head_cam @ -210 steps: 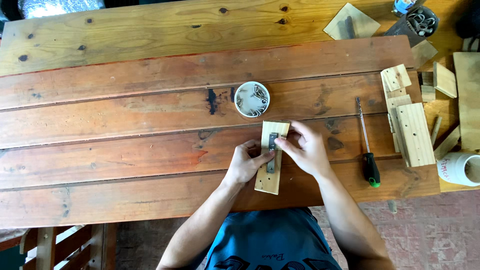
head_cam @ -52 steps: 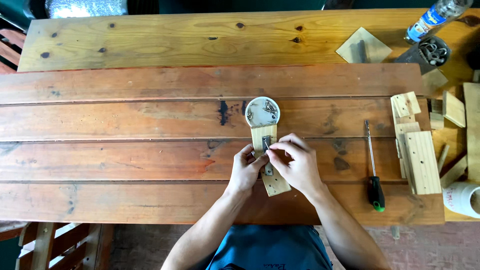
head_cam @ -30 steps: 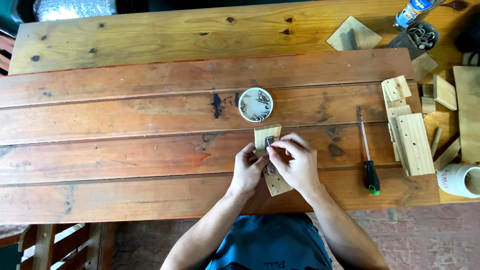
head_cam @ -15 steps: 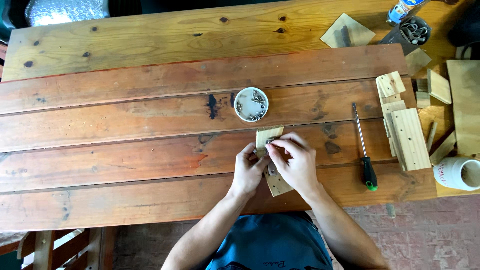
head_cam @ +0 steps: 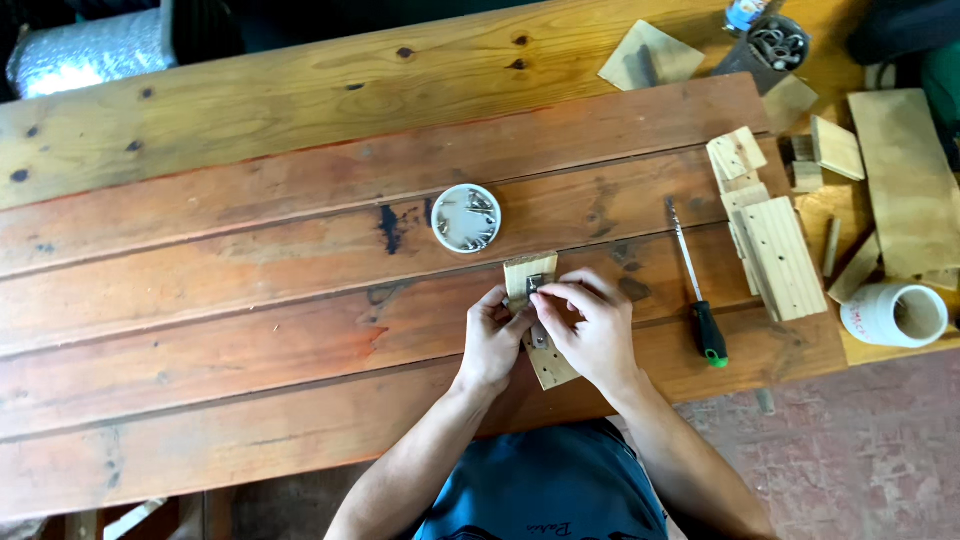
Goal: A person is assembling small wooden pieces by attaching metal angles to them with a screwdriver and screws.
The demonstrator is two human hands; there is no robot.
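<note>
Head view: the left hand and the right hand meet at about 6 o'clock from the middle of the plank worktop, both on a small wood block that lies flat there, its long side running from 12 to 5 o'clock. The left fingers pinch the block's left edge; the right fingers curl over its middle, clenched on a small metal fitting set on the block's top face. What kind of fitting it is cannot be told, as it is small and partly hidden. The block's lower end shows between the two wrists. Just at 11 o'clock from the block, near but apart, stands a round white tub with small metal bits in it. At 3 o'clock from the hands lies a screwdriver, shaft toward 12, dark handle with a green tip toward 6, apart from the right hand. Further toward 3 o'clock is a stack of wood offcuts, and past it a white cup on its side at the worktop's edge. A wide board lies at 2 o'clock, a thin square sheet at 1 o'clock, and beside it a dark holder of round bits. The person's blue shirt shows at 6 o'clock.
</note>
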